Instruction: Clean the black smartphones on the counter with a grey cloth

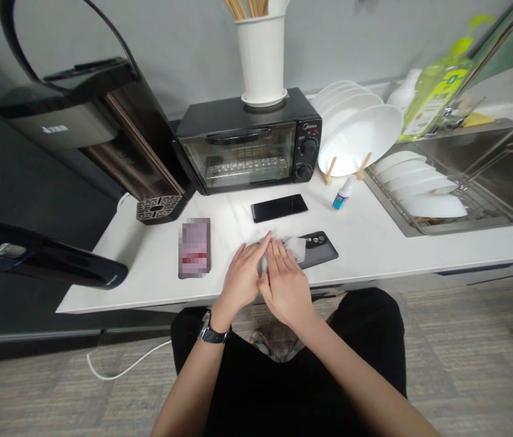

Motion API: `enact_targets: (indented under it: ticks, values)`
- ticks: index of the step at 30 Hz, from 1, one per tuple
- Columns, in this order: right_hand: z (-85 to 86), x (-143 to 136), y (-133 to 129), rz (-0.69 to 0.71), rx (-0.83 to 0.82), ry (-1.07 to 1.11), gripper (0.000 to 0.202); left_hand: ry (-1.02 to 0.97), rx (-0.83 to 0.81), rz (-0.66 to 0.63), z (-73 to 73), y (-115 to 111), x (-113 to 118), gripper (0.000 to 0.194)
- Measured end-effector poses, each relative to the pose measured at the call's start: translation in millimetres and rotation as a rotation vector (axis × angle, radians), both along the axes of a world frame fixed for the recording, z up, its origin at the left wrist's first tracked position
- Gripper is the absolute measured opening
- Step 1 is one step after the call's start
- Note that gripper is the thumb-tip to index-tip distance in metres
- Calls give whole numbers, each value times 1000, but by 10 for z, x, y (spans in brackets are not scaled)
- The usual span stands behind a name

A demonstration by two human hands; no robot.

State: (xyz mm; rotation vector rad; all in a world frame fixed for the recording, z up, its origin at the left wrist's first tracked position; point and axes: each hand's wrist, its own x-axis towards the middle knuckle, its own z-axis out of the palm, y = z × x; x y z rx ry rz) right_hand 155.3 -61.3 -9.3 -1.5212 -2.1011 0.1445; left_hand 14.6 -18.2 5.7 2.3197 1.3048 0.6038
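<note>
Both hands meet over a crumpled pale cloth at the counter's front edge. My left hand (243, 273), with a watch on the wrist, has its fingers pressed round the left side of the cloth (296, 247). Fingers together, my right hand (286, 282) lies on the cloth from the right. Under the cloth's right end a dark phone case (322, 247) with camera holes sticks out; its left part is hidden. Behind the hands lies a black phone (278, 208), flat. A small white spray bottle (343, 194) with a blue label stands to the right.
A pixelated pinkish object (195, 247) lies left of the hands. Behind are a toaster oven (247, 152) with a white cup (261, 57) on top, a coffee machine (124, 139) and racked plates (359, 136). The sink (506, 164) is at the right; a dark cylindrical appliance (56, 258), far left.
</note>
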Motion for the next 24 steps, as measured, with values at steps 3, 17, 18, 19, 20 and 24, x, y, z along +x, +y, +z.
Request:
enact_targets:
  ticks: [3, 17, 18, 19, 20, 24]
  values:
    - [-7, 364, -109, 149, 15, -38, 59, -4, 17, 25, 0, 5, 14, 98]
    - [-48, 312, -138, -16, 31, -17, 64, -20, 9, 9, -15, 35, 15, 96]
    - [-26, 256, -157, 56, 15, -10, 63, -11, 7, 7, -19, 40, 10, 94]
    - [-9, 259, -156, 114, 4, -12, 62, -4, 7, 5, -22, 42, 8, 94]
    - [-1, 318, -133, 147, -1, -20, 60, -1, 9, 2, -23, 43, 9, 94]
    - [-26, 785, 67, 12, 25, -76, 56, -20, 32, 14, -15, 29, 42, 102]
